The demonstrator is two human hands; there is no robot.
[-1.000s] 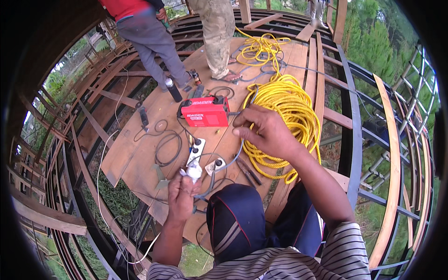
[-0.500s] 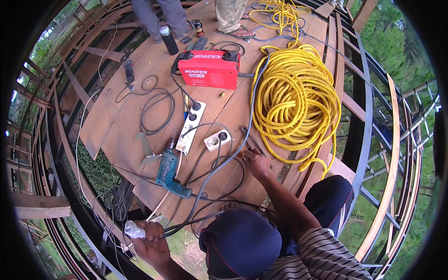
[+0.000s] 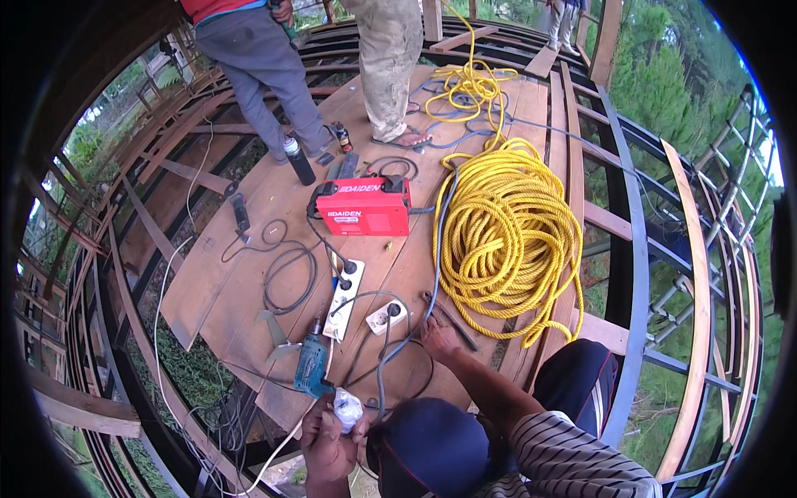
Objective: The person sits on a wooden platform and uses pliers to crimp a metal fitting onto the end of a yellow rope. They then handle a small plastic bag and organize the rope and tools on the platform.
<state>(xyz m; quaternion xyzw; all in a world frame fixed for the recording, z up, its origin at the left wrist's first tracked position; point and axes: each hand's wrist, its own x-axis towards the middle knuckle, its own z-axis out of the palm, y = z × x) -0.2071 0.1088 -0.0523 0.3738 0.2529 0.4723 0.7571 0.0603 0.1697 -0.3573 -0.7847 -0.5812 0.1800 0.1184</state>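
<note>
Gripping the white wrapped bundle (image 3: 347, 410), the left hand (image 3: 329, 444) rises from the lower edge with its fingers curled around the lower part of the bundle, whose upper part stands exposed above the grip. The right hand (image 3: 440, 340) reaches forward and inward, palm down, its forearm running diagonally from the lower right; the fingers point away from the body. They lie at the pliers (image 3: 458, 322) and the grey cable (image 3: 438, 257); whether they grasp either cannot be told. A dark-clad knee (image 3: 432, 444) sits between the two forearms. Directly beyond the left hand lies the teal drill (image 3: 312, 365), with the white power strip (image 3: 342, 305) farther ahead. Just left of the right hand is the white socket block (image 3: 387, 317). The coiled yellow rope (image 3: 506, 241) lies ahead and to the right of that hand.
</note>
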